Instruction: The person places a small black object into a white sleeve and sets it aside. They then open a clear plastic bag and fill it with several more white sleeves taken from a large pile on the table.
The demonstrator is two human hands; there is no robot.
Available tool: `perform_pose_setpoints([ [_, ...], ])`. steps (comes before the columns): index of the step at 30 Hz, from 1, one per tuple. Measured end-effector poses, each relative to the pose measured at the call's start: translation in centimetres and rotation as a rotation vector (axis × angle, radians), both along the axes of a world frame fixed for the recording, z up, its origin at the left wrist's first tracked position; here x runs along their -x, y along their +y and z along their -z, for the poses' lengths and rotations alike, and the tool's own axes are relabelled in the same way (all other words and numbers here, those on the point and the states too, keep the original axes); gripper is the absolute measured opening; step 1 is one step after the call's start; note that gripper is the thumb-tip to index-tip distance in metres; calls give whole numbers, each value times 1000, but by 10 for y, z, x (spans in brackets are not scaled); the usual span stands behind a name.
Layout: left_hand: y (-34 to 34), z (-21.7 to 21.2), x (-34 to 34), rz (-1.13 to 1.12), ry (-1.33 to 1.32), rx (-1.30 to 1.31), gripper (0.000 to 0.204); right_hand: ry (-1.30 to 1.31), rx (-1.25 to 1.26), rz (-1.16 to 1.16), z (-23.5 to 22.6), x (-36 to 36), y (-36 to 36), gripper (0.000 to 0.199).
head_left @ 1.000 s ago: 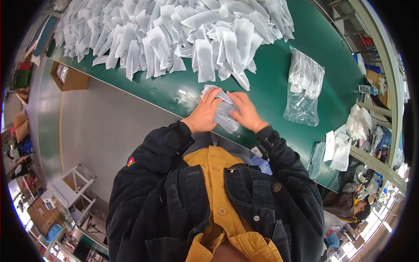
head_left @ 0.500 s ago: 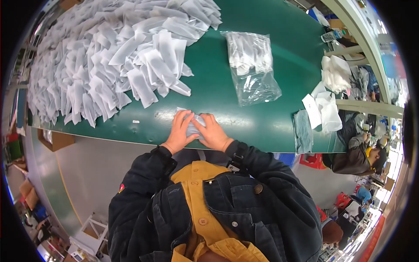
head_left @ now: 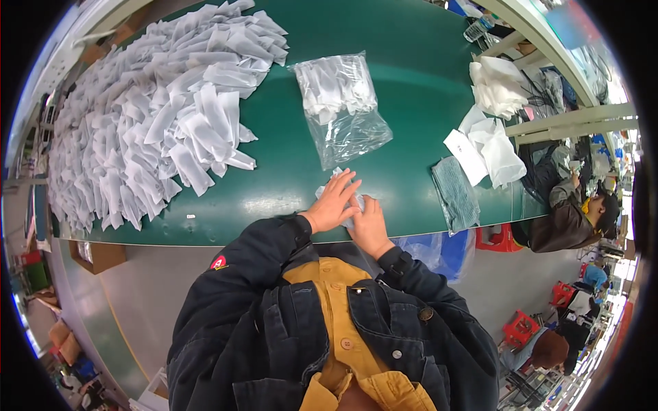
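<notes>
Both hands flat: left hand point(head_left: 334, 204), right hand point(head_left: 370, 226) pressing white packet point(head_left: 337, 175).

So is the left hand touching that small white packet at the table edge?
Touching. The head view shows the left hand lying flat on the small white packet, fingers spread over it, with the right hand pressed beside it.

Big green table point(head_left: 411, 75). On top: huge heap of white packets point(head_left: 151, 130), clear bag point(head_left: 343, 106) with white pieces, grey-green folded bag point(head_left: 456, 195), white cloths point(head_left: 490, 144), one small packet point(head_left: 339, 188) under hands.
</notes>
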State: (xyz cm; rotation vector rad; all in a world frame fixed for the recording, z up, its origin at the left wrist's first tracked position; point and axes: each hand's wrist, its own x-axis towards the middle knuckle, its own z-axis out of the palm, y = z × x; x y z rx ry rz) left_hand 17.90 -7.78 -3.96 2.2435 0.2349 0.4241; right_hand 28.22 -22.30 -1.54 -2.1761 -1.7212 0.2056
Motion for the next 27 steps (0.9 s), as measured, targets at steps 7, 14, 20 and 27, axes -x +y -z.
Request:
perform_pose_setpoints([
  [7, 6, 5, -28, 136, 7, 93, 61, 122, 4, 133, 6, -18, -13, 87],
  [14, 25, 15, -142, -487, -154, 50, 54, 340, 31, 308, -8, -46, -55, 90],
  [20, 0, -16, -106, 159, 11, 236, 46, 379, -20, 388, -18, -60, -82, 88],
  [27, 29, -106, -55, -495, -132, -630, 29, 489, -83, 365, -23, -62, -38, 86],
])
